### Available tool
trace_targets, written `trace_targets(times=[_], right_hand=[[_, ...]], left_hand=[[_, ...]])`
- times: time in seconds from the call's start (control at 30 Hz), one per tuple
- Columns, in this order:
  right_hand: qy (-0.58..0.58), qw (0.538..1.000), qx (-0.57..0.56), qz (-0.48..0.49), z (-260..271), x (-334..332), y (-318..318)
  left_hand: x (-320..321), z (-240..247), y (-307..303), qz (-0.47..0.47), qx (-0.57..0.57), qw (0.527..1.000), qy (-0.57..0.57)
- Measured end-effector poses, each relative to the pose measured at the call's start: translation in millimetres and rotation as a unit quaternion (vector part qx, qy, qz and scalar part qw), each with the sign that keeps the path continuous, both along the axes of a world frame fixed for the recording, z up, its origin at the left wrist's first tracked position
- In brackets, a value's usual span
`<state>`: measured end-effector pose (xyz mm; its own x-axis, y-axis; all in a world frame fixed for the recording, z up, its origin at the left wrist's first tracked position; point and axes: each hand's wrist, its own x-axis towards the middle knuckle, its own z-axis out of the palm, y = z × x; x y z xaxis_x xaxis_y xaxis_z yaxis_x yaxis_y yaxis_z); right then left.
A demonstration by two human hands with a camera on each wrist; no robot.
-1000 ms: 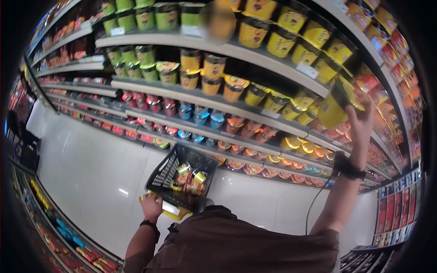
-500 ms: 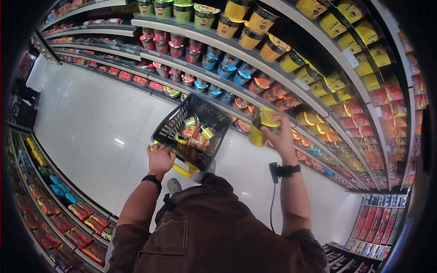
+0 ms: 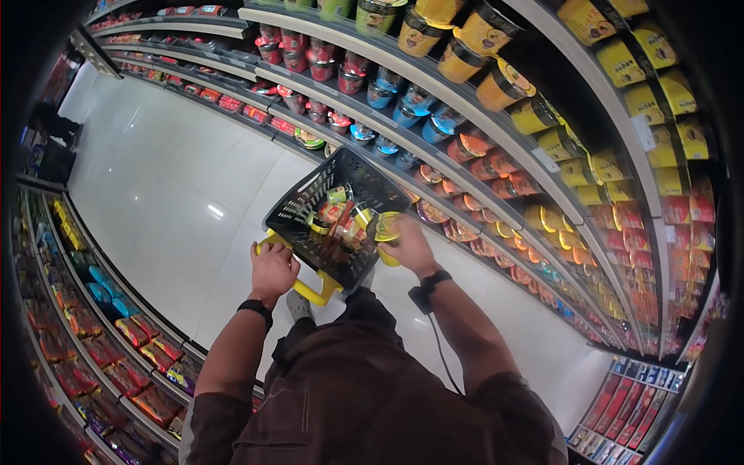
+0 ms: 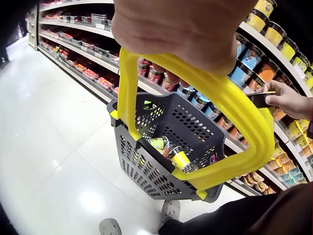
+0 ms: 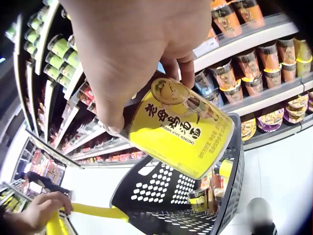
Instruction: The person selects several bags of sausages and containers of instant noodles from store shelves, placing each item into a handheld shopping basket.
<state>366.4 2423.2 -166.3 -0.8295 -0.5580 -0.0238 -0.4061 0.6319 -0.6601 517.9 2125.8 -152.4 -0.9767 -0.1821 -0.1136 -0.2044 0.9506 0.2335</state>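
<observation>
The left hand (image 3: pixel 275 269) grips the yellow handle (image 4: pixel 234 110) of a dark perforated basket (image 4: pixel 146 169). Several cups and packages lie inside it, among them a small yellow-and-black cup (image 5: pixel 198 200). Pinched by its dark end between thumb and fingers, a yellow chicken soup noodle cup (image 5: pixel 181 129) is held by the right hand (image 3: pixel 411 246) at the basket's right rim. In the right wrist view the cup is tilted above the basket opening, with the right hand (image 5: pixel 137 54) over its top end.
Curved shelves of yellow, orange, blue, red and green cups (image 3: pixel 376 17) run along the far and right sides. Another shelf of packets (image 3: pixel 105 349) stands at the left. Pale floor tiles (image 3: pixel 170 178) lie between them; the person's shoes (image 4: pixel 110 226) are below the basket.
The right hand has carried the yellow cup from the upper right shelf down and left to the basket's rim. The left hand keeps its grip on the handle, and the head view has shifted.
</observation>
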Motion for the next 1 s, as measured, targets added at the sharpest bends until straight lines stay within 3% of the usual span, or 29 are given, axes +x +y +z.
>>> trace_targets(times=[0.17, 0.4, 0.47, 0.53, 0.6, 0.67, 0.83, 0.93, 1.0], right_hand=[[-0.016, 0.999, 0.015, 0.033, -33.7, -16.0, -33.4], [-0.121, 0.97, 0.212, 0.006, -81.0, -34.0, -69.7], [-0.067, 0.977, 0.204, -0.005, -87.3, -26.3, -76.6], [-0.133, 0.957, 0.251, 0.058, -86.5, -24.8, -78.7], [-0.087, 0.968, 0.224, 0.07, -88.6, -11.7, -67.4], [-0.121, 0.968, 0.208, 0.077, -83.9, 1.7, -53.8], [-0.117, 0.976, 0.185, 0.019, -88.9, 41.9, 7.9], [-0.089, 0.99, 0.103, 0.04, -121.4, 60.9, 57.7], [-0.125, 0.984, 0.127, -0.013, -98.5, 73.0, 70.6]], left_hand=[[-3.7, 1.2, 1.1, 0.006, 0.007, 1.0, -0.011], [-2.8, -0.4, 0.6, 0.009, 0.006, 1.0, -0.014], [-1.3, -0.9, -0.7, 0.011, 0.012, 1.0, -0.008], [-2.4, 0.6, 0.4, 0.013, 0.022, 1.0, 0.007], [-3.8, 2.5, 0.5, 0.013, 0.024, 1.0, 0.002], [-2.0, 4.7, -1.4, 0.012, 0.023, 1.0, -0.006], [-0.4, -2.4, -2.9, 0.0, 0.02, 1.0, 0.003], [0.1, -1.0, -5.6, -0.016, 0.029, 0.999, -0.014], [1.2, -10.6, -7.3, -0.019, 0.042, 0.999, 0.021]])
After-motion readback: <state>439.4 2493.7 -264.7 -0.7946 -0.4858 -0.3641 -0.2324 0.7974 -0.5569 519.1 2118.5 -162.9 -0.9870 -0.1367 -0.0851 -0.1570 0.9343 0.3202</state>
